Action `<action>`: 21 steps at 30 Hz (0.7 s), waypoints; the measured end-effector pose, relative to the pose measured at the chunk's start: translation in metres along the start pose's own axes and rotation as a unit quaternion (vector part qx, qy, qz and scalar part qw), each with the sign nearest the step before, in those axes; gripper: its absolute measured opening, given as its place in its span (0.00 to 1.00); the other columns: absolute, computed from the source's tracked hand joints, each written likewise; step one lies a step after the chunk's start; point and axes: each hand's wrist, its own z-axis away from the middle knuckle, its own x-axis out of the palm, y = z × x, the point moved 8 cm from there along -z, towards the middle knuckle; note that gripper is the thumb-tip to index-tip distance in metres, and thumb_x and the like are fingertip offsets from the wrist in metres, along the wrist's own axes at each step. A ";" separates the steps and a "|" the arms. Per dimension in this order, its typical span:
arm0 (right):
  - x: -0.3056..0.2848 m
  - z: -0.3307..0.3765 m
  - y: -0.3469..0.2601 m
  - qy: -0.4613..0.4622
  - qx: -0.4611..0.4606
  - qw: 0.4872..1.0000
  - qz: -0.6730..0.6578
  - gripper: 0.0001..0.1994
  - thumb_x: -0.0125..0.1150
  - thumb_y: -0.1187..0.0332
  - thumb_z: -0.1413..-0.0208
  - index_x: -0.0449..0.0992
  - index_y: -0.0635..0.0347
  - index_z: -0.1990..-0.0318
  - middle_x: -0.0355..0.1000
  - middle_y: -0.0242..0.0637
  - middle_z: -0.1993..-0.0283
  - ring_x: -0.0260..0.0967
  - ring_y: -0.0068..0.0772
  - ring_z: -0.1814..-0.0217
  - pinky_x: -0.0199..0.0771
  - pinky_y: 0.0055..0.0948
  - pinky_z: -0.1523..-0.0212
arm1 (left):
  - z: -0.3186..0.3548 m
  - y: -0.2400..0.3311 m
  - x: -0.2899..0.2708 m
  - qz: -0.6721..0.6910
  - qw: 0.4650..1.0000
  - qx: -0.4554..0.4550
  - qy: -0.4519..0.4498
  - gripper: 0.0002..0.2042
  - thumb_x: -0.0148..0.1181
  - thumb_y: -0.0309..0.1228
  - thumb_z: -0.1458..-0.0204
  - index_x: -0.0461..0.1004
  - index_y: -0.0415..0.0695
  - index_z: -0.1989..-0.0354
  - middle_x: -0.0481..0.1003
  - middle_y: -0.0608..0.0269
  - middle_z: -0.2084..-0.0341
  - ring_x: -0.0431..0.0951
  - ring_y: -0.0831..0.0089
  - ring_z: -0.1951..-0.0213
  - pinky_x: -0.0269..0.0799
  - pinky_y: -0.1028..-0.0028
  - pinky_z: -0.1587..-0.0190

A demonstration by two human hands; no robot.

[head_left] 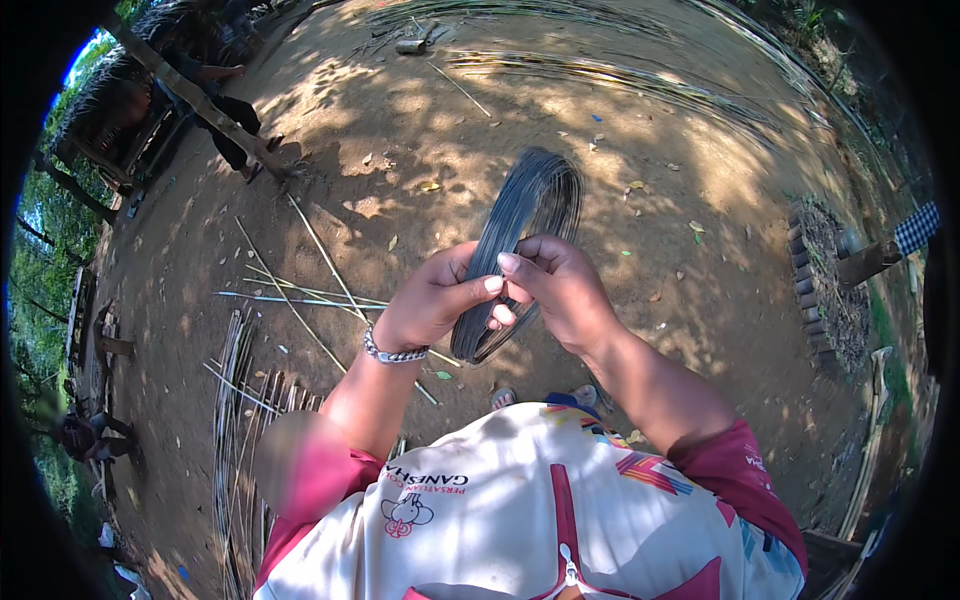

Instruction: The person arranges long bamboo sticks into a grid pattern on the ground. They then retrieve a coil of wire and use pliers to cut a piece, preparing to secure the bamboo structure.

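A long oval coil of thin dark wire (497, 220), made of many loops, hangs in front of my body. My left hand (430, 296) is closed around its left side, with the thumb pointing toward the middle. From the right, my right hand (566, 296) closes on the coil too, its thumb and fingers pinched close to the left thumb. The tips of both hands meet there, and what exactly lies between them is too small to make out. A chain bracelet circles my left wrist.
Thin sticks (320, 298) lie crossed on the bare earth to the left, with a bundle of poles (232, 430) nearer. Long bamboo strips (600, 75) stretch across the far ground. A slanting post (195, 95) and a person stand far left. A log-edged bed (812, 285) is at right.
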 end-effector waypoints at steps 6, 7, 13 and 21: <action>-0.010 -0.001 0.002 0.089 -0.029 0.993 -0.065 0.08 0.56 0.72 0.37 0.71 0.70 0.58 0.74 0.37 0.66 0.74 0.26 0.65 0.76 0.28 0.61 | -0.005 -0.008 -0.014 -0.013 0.997 0.010 0.072 0.13 0.56 0.26 0.40 0.68 0.35 0.48 0.79 0.55 0.61 0.83 0.72 0.62 0.81 0.76 0.61; -0.012 -0.001 0.002 0.103 -0.042 0.990 -0.089 0.08 0.56 0.72 0.37 0.70 0.70 0.57 0.75 0.37 0.65 0.75 0.28 0.64 0.77 0.29 0.60 | -0.005 -0.007 -0.017 -0.021 0.996 0.014 0.089 0.13 0.55 0.26 0.39 0.68 0.35 0.48 0.79 0.54 0.60 0.82 0.72 0.61 0.81 0.76 0.61; -0.045 0.031 -0.003 0.036 -0.013 0.981 -0.190 0.11 0.46 0.62 0.31 0.67 0.60 0.51 0.69 0.35 0.73 0.73 0.30 0.70 0.79 0.35 0.62 | -0.003 0.004 -0.074 0.008 0.986 0.051 0.159 0.12 0.53 0.26 0.38 0.68 0.35 0.49 0.79 0.52 0.60 0.82 0.73 0.65 0.81 0.77 0.65; -0.182 0.118 0.039 -0.012 0.214 0.881 0.421 0.15 0.54 0.57 0.36 0.76 0.61 0.57 0.70 0.35 0.73 0.69 0.27 0.72 0.70 0.30 0.68 | 0.013 0.050 -0.137 0.002 0.975 0.095 0.202 0.13 0.54 0.27 0.39 0.69 0.34 0.48 0.80 0.56 0.64 0.81 0.78 0.72 0.78 0.81 0.71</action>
